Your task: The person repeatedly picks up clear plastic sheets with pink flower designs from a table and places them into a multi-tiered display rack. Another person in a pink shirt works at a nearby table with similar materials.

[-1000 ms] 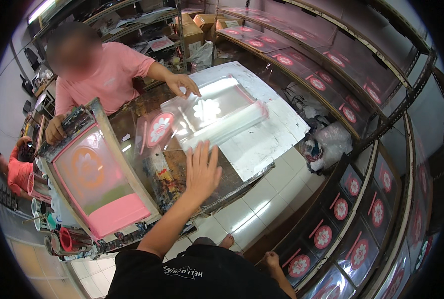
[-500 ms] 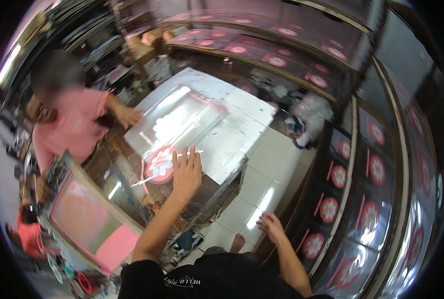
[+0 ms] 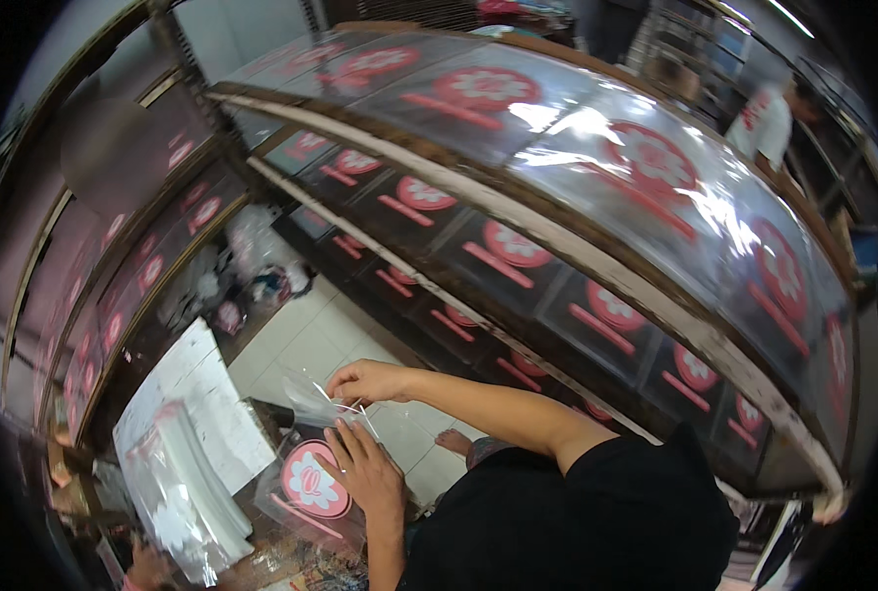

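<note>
A clear plastic sheet printed with a pink disc, a white flower shape and a pink bar [image 3: 315, 480] lies near the table edge. My left hand [image 3: 368, 478] rests at its right side with fingers stretched out, their tips over the plastic. Farther out, my right hand [image 3: 368, 382] is closed in a pinch on the raised far edge of the clear sheet, which bends up and catches the light. The exact grip of its fingertips is partly hidden.
A stack of clear plastic sheets [image 3: 191, 483] lies beside a white board [image 3: 217, 379] on the left. At the lower left shows another person's hand [image 3: 148, 567]. Racks [image 3: 518, 202] with printed sheets run along the right. Plastic bags [image 3: 257, 241] sit beyond the tiled floor [image 3: 296, 330].
The view has swung right toward the racks. My right hand has come up from the side and pinched the sheet's edge. My left hand stays by the printed sheet.
</note>
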`<control>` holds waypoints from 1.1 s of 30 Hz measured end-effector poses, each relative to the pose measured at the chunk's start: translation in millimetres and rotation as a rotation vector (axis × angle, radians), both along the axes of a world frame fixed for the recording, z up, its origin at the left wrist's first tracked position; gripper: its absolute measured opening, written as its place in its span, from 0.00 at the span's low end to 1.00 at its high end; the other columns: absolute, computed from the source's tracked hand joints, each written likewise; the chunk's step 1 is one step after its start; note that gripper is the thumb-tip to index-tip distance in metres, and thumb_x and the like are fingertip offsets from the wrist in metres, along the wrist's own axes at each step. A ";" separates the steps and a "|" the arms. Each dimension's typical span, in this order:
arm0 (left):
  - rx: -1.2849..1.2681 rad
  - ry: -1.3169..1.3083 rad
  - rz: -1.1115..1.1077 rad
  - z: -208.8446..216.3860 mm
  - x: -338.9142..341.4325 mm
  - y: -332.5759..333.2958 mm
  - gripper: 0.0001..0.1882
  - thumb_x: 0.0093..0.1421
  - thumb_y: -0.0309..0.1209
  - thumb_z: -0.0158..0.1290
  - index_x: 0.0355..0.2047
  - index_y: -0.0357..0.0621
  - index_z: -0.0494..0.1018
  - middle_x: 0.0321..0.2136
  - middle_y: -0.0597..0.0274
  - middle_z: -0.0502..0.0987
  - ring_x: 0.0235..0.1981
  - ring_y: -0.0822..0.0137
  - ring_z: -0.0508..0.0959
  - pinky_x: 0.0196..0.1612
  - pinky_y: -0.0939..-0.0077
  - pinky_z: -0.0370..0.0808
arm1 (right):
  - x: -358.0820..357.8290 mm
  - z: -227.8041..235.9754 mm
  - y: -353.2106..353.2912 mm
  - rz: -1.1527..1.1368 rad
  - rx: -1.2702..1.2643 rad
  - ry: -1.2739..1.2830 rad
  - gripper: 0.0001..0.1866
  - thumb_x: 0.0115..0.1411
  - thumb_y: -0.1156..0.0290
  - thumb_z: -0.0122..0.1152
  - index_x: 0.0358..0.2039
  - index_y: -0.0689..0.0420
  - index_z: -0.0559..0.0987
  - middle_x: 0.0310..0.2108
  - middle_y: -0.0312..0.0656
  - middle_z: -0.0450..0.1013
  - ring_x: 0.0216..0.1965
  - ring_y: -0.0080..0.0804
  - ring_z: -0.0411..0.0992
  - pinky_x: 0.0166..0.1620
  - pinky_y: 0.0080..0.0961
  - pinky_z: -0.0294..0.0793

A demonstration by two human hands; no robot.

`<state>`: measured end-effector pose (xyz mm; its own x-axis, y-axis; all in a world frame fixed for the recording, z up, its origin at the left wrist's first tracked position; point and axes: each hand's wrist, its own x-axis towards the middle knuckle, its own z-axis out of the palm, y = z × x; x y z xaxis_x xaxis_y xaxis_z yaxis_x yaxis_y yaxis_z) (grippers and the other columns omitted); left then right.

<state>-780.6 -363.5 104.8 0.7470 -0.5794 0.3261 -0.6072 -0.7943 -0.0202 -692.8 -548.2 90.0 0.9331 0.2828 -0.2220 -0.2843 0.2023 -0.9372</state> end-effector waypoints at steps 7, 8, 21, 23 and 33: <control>-0.164 0.203 -0.396 12.3 -100.9 -23.6 0.45 0.57 0.53 0.58 0.64 0.31 0.60 0.67 0.31 0.54 0.69 0.33 0.51 0.67 0.28 0.42 | -168.9 58.1 -50.7 -0.381 -0.626 -0.292 0.15 0.60 0.76 0.54 0.47 0.64 0.79 0.41 0.46 0.80 0.41 0.30 0.80 0.45 0.27 0.78; -0.196 0.220 -0.467 15.1 -111.8 -25.0 0.46 0.57 0.54 0.57 0.64 0.31 0.60 0.67 0.31 0.53 0.69 0.32 0.51 0.67 0.28 0.42 | -191.8 72.3 -54.4 -0.419 -0.708 -0.336 0.15 0.60 0.77 0.54 0.47 0.64 0.79 0.40 0.47 0.80 0.41 0.31 0.80 0.45 0.28 0.78; -0.776 0.108 -0.614 45.1 -128.1 -44.4 0.24 0.68 0.39 0.46 0.59 0.36 0.67 0.66 0.38 0.58 0.69 0.34 0.52 0.67 0.36 0.48 | -417.3 310.7 -56.7 -0.575 -1.463 -0.610 0.13 0.58 0.77 0.60 0.44 0.60 0.78 0.39 0.49 0.77 0.42 0.50 0.76 0.47 0.40 0.75; -0.765 0.160 -0.601 30.1 -123.5 -51.6 0.24 0.67 0.38 0.48 0.58 0.35 0.67 0.64 0.37 0.59 0.67 0.33 0.54 0.66 0.35 0.50 | -438.8 354.1 -69.5 -0.584 -1.478 -0.499 0.14 0.56 0.80 0.60 0.45 0.60 0.78 0.39 0.48 0.78 0.39 0.44 0.79 0.45 0.38 0.78; -0.510 0.614 -0.445 -115.2 -151.1 -68.2 0.21 0.62 0.32 0.54 0.50 0.29 0.72 0.58 0.33 0.65 0.60 0.37 0.64 0.64 0.49 0.60 | -508.3 488.1 -243.7 -0.825 -1.380 0.012 0.11 0.58 0.74 0.56 0.42 0.58 0.78 0.39 0.36 0.77 0.39 0.26 0.79 0.42 0.24 0.77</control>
